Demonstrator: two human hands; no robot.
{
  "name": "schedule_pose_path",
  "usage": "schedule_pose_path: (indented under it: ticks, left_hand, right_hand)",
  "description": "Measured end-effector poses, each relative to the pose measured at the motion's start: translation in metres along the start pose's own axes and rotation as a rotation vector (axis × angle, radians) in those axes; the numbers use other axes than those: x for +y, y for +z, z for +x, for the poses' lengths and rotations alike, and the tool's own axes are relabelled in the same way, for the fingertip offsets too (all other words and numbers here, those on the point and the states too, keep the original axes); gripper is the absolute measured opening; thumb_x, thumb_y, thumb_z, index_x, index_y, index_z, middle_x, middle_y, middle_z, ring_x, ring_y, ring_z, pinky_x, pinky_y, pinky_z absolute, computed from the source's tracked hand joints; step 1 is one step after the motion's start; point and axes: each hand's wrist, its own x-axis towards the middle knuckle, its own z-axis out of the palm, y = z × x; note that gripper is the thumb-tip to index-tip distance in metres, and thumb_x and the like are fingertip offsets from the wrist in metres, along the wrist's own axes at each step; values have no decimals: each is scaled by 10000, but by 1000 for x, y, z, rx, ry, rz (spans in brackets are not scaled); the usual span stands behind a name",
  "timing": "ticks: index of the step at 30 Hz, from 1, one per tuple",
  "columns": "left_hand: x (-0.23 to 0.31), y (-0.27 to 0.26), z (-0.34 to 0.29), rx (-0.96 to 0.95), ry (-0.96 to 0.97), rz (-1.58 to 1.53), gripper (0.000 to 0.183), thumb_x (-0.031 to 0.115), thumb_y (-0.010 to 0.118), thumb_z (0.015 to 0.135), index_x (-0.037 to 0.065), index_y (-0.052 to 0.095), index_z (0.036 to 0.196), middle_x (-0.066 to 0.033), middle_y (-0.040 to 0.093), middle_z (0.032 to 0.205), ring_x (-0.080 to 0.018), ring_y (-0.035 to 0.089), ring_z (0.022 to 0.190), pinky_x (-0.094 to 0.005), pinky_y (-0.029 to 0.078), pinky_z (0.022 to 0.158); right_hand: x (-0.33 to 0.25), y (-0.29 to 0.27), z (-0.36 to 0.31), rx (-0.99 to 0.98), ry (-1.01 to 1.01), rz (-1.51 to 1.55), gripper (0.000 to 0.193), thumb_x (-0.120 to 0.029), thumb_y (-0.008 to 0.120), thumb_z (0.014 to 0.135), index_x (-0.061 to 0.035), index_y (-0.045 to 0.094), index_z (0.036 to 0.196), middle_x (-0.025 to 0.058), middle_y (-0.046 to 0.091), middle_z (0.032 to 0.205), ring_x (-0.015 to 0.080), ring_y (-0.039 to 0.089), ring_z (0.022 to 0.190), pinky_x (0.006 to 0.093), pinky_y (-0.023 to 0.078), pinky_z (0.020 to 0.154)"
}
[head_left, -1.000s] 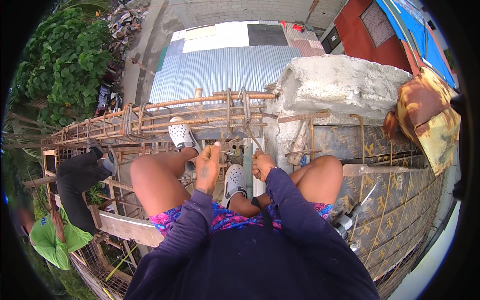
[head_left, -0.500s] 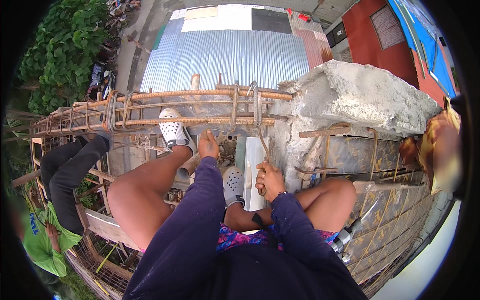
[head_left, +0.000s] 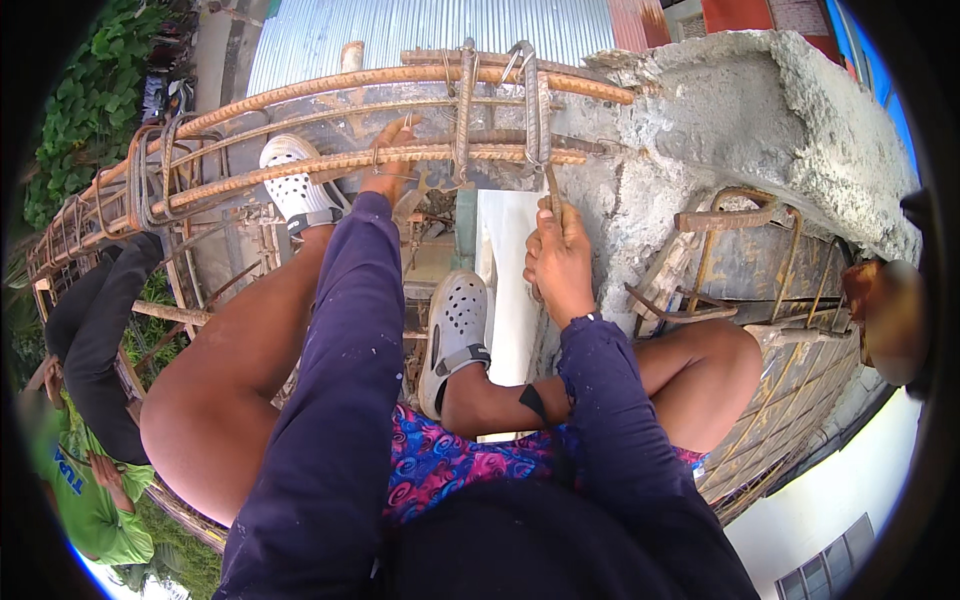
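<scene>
My left hand (head_left: 388, 165) reaches behind the lower rusty rebar (head_left: 330, 163), its fingertips pinched together above the bar. A thin tie wire (head_left: 376, 158) loops at this bar beside the fingers, and a fine strand shows at the fingertips. Closed around a slim, rusty metal rod (head_left: 553, 190) is my right hand (head_left: 562, 258). The rod's upper end meets the foot of a bent steel stirrup (head_left: 532, 105), which hangs over the upper rebar (head_left: 400, 74). Another stirrup (head_left: 465, 110) stands to its left, between my hands.
Rough broken concrete (head_left: 740, 110) rises at the right, with bent bars (head_left: 725, 218) jutting out below. A corrugated metal roof (head_left: 420, 40) lies beyond and lower. My clogs (head_left: 462, 315) rest among the framework. At lower left is a person in a green shirt (head_left: 95, 490).
My left hand has moved up and left, from below the lower rebar to behind it. My right hand has risen with the rod toward the stirrup. The view has tilted down and closer.
</scene>
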Motion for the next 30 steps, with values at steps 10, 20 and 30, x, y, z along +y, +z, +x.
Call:
schedule_pose_path:
  ticks: [10, 20, 30]
  left_hand:
    - [3, 1, -26, 416, -27, -147, 258, 313, 577, 950, 152, 672, 1128, 19, 518, 787, -69, 395, 569, -227, 314, 498]
    - [-6, 29, -50, 543, -178, -287, 226, 185, 459, 957, 74, 655, 981, -38, 569, 707, -116, 446, 508, -282, 324, 431]
    - [-23, 45, -77, 513, -82, -151, 284, 166, 434, 978, 9, 617, 1129, -60, 637, 687, -84, 450, 472, -256, 334, 417]
  right_hand:
    - [-17, 21, 44, -31, 204, 351, 224, -283, 452, 1043, -72, 503, 985, -24, 419, 651, 87, 395, 511, 267, 368, 436]
    - [10, 10, 40, 8, 186, 106, 200, -297, 487, 1031, -122, 475, 935, -46, 405, 642, 63, 392, 508, 254, 364, 444]
    - [11, 11, 47, 22, 113, 180, 208, -286, 484, 1031, -115, 462, 915, -39, 391, 625, 83, 382, 476, 267, 356, 414]
